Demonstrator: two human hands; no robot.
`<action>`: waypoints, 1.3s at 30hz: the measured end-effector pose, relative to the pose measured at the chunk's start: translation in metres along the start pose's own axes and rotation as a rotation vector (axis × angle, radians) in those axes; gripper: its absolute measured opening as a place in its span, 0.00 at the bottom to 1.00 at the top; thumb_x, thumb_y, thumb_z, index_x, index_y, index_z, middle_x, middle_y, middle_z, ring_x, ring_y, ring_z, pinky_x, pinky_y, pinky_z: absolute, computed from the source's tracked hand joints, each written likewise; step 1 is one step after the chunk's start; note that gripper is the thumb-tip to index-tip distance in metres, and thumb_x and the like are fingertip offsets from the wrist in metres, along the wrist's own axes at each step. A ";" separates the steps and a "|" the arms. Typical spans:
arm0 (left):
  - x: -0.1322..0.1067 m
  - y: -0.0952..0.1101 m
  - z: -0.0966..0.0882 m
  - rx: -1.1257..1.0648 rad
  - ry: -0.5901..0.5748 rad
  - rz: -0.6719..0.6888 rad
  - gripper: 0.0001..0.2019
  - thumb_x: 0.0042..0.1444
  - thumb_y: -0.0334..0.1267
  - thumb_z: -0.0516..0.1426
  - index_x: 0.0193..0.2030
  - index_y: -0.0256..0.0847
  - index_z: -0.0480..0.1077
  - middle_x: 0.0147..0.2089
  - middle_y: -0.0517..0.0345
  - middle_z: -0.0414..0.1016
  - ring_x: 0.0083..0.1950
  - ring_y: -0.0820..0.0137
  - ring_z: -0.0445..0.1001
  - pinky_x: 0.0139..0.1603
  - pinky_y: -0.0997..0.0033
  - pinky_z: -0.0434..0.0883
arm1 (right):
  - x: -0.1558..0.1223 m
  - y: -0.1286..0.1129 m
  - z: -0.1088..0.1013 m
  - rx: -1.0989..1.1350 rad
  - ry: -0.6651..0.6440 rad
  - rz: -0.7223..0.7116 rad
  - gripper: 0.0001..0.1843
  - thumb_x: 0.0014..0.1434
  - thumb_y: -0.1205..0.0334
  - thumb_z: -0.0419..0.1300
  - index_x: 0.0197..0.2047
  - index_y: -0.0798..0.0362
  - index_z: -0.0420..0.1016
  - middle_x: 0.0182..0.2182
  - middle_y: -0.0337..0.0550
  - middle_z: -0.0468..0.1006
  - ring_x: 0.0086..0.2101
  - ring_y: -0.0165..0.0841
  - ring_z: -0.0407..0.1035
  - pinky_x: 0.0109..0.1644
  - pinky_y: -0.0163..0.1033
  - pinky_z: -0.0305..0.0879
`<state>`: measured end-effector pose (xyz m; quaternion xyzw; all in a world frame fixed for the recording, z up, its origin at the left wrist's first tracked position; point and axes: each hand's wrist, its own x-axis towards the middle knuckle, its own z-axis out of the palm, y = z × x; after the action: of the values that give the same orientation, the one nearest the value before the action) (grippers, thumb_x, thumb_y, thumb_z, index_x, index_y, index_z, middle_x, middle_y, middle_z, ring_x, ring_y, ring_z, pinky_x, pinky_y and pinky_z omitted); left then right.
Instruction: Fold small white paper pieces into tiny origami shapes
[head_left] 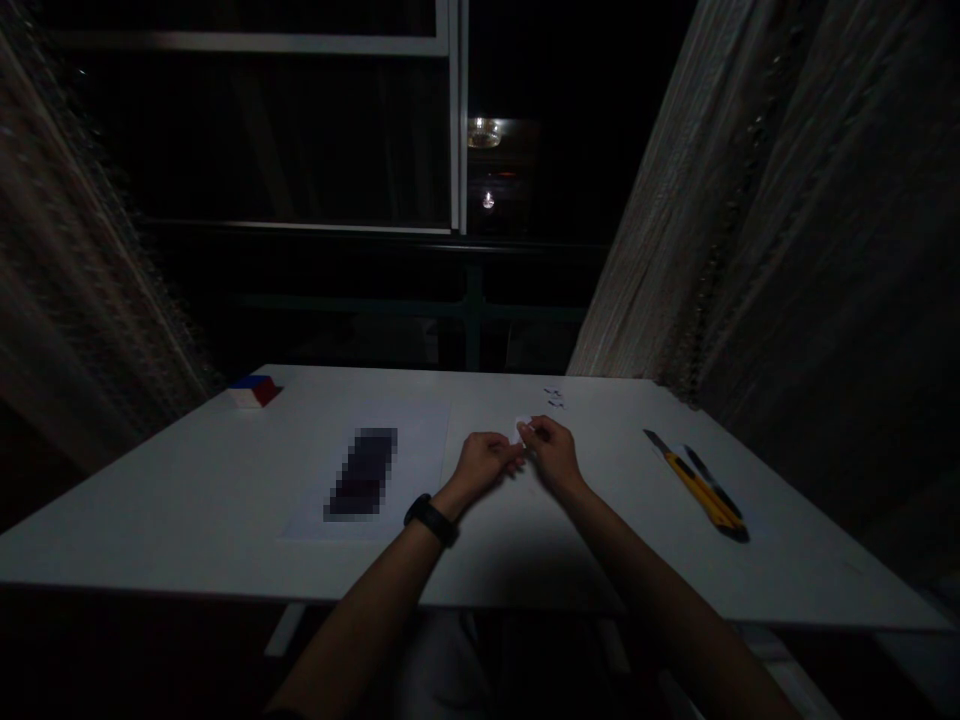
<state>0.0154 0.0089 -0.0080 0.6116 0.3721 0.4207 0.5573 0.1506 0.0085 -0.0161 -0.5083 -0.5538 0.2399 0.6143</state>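
Both of my hands meet above the white table (225, 500), close to its middle. A small white piece, perhaps paper (523, 424), is pinched between the thumb and fingers of my right hand (553, 455). My left hand (482, 463), with a black watch on its wrist, is closed, and its fingertips come together at the lower edge of the same piece. Details of the piece are too small and dim to make out. Just beyond my hands lie small white pieces with dark marks (554, 398).
At the right lie a yellow utility knife (699, 490), its blade extended, and a dark pen (712, 478). A white sheet (427, 430) with a pixelated dark patch lies left. A blue, red and white block (253, 392) sits far left. Curtains (645, 240) hang on both sides.
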 end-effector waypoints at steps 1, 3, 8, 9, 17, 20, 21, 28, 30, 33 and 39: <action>0.000 0.000 0.000 -0.012 -0.005 -0.011 0.16 0.44 0.46 0.60 0.20 0.35 0.64 0.22 0.55 0.73 0.15 0.79 0.62 0.15 0.79 0.54 | 0.000 -0.001 0.000 0.011 -0.001 0.005 0.16 0.45 0.48 0.61 0.23 0.54 0.68 0.20 0.36 0.68 0.23 0.29 0.60 0.29 0.35 0.57; 0.001 0.000 -0.002 -0.033 -0.016 -0.026 0.15 0.45 0.46 0.59 0.21 0.35 0.65 0.22 0.55 0.73 0.15 0.80 0.62 0.15 0.79 0.54 | 0.000 -0.003 0.000 0.055 -0.004 0.023 0.16 0.43 0.48 0.62 0.22 0.54 0.68 0.18 0.35 0.67 0.22 0.28 0.59 0.28 0.34 0.56; 0.001 0.001 -0.004 -0.068 -0.022 -0.030 0.15 0.45 0.46 0.60 0.21 0.34 0.65 0.22 0.55 0.73 0.15 0.80 0.61 0.15 0.78 0.54 | -0.001 -0.010 0.001 0.205 -0.015 0.131 0.17 0.39 0.49 0.65 0.20 0.55 0.70 0.15 0.34 0.66 0.19 0.26 0.57 0.24 0.34 0.54; 0.001 0.001 -0.004 -0.060 -0.024 -0.022 0.16 0.45 0.46 0.59 0.20 0.34 0.66 0.22 0.55 0.73 0.15 0.80 0.60 0.15 0.78 0.54 | -0.001 -0.010 0.001 0.226 -0.013 0.148 0.17 0.38 0.49 0.66 0.20 0.55 0.70 0.15 0.34 0.66 0.19 0.26 0.57 0.24 0.34 0.54; -0.013 0.026 -0.012 0.674 0.228 0.187 0.21 0.53 0.51 0.51 0.38 0.35 0.74 0.36 0.46 0.77 0.39 0.63 0.73 0.42 0.63 0.68 | -0.001 -0.009 0.000 0.199 0.073 0.126 0.18 0.38 0.49 0.66 0.21 0.56 0.71 0.15 0.36 0.70 0.18 0.28 0.62 0.23 0.34 0.58; -0.024 0.045 -0.023 1.089 0.551 0.294 0.26 0.56 0.48 0.48 0.58 0.36 0.61 0.58 0.45 0.64 0.63 0.52 0.52 0.60 0.44 0.49 | -0.001 -0.009 0.000 0.203 0.138 0.146 0.18 0.38 0.49 0.66 0.20 0.56 0.71 0.16 0.38 0.71 0.18 0.29 0.65 0.23 0.35 0.60; -0.026 0.049 -0.028 1.183 0.608 0.257 0.28 0.57 0.48 0.46 0.62 0.37 0.55 0.62 0.46 0.59 0.66 0.50 0.43 0.60 0.39 0.42 | -0.001 -0.009 0.000 0.205 0.154 0.152 0.18 0.38 0.49 0.67 0.20 0.56 0.70 0.16 0.38 0.71 0.19 0.30 0.65 0.23 0.35 0.60; -0.022 0.037 -0.063 1.288 0.711 -0.075 0.29 0.59 0.51 0.36 0.65 0.42 0.47 0.68 0.52 0.41 0.67 0.45 0.29 0.54 0.28 0.42 | -0.002 -0.010 0.001 0.205 0.154 0.164 0.18 0.38 0.49 0.67 0.20 0.56 0.71 0.16 0.40 0.72 0.19 0.31 0.66 0.22 0.36 0.61; -0.020 0.031 -0.068 1.248 0.712 -0.146 0.30 0.58 0.52 0.36 0.65 0.41 0.47 0.69 0.50 0.39 0.66 0.43 0.29 0.53 0.28 0.44 | -0.002 -0.010 0.001 0.208 0.150 0.163 0.18 0.38 0.49 0.67 0.20 0.56 0.71 0.16 0.40 0.72 0.19 0.31 0.66 0.22 0.36 0.61; -0.017 0.026 -0.071 1.202 0.676 -0.200 0.32 0.57 0.54 0.36 0.65 0.42 0.47 0.69 0.49 0.38 0.66 0.42 0.30 0.52 0.28 0.47 | -0.003 -0.012 0.001 0.206 0.153 0.171 0.17 0.37 0.50 0.67 0.19 0.56 0.71 0.15 0.39 0.71 0.19 0.31 0.66 0.22 0.36 0.61; -0.017 0.023 -0.072 1.163 0.684 -0.207 0.32 0.57 0.55 0.37 0.65 0.41 0.49 0.68 0.48 0.39 0.66 0.41 0.32 0.52 0.28 0.47 | -0.004 -0.016 0.001 0.244 0.150 0.177 0.18 0.37 0.50 0.67 0.19 0.56 0.71 0.15 0.39 0.71 0.19 0.32 0.67 0.22 0.37 0.62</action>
<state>-0.0583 0.0176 0.0155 0.6054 0.7495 0.2665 0.0263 0.1444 -0.0004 -0.0035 -0.4933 -0.4263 0.3200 0.6874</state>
